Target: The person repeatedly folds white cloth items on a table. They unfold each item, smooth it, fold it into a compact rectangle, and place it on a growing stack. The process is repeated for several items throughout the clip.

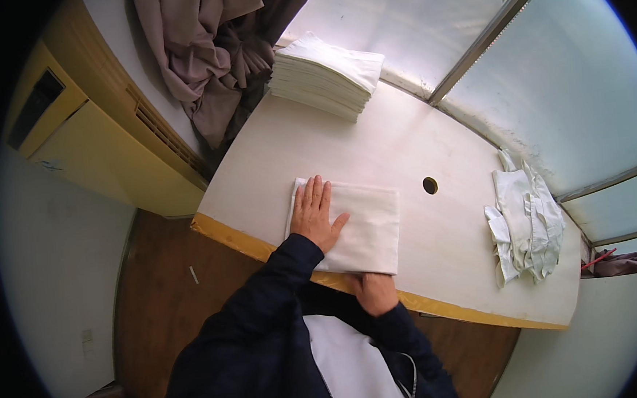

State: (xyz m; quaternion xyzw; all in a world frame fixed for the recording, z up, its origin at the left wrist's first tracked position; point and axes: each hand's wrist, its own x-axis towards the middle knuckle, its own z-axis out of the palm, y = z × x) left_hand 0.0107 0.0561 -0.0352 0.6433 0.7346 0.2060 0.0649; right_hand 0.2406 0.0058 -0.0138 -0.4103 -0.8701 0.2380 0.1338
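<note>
A folded white cloth lies near the front edge of the table, made up of flat layers with a fairly straight outline. My left hand rests palm down on its left part, the thumb spread away from the fingers. At the cloth's near right edge is my right hand. Its fingers go out of sight under or inside the cloth, so I cannot tell whether they grip it.
A tall stack of folded white cloths stands at the table's far left, beside a bunched mauve curtain. Crumpled white cloths lie on the right. The white table has a round hole and yellow tape along its front edge.
</note>
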